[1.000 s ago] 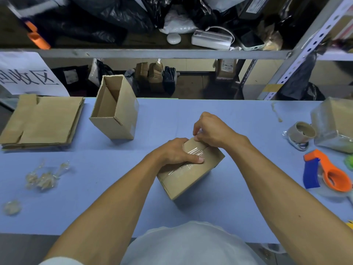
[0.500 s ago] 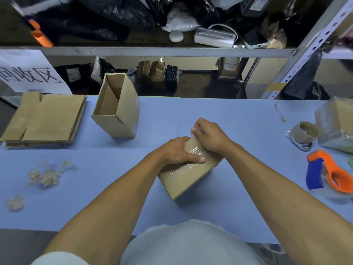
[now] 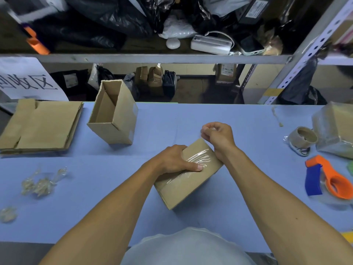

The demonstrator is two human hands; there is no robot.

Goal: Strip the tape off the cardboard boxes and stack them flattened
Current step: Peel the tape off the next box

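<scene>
Resting near the middle of the blue tabletop (image 3: 238, 119), the taped cardboard box (image 3: 188, 185) lies skewed, its long axis running from about seven o'clock to one o'clock; the left hand (image 3: 174, 160) comes in from seven o'clock and clamps the box's upper face, fingers curled over its far left edge and thumb laid flat on the clear tape (image 3: 198, 159), so the box sits directly under and within that grip; the right hand (image 3: 219, 135) hovers just past the box's far corner at one o'clock, thumb and fingertips pinched shut on a lifted end of the tape, which stretches from the pinch down to the box top; at ten o'clock from the box an open box (image 3: 114, 115) stands upright with its mouth showing, well apart from both hands; further out at nine to ten o'clock lies a stack of flattened cardboard (image 3: 42, 125); crumpled tape scraps (image 3: 41, 183) lie at about nine o'clock; at three o'clock sit an orange and blue tape dispenser (image 3: 328, 180) and, beyond it, a near-spent tape roll (image 3: 302, 137).
</scene>
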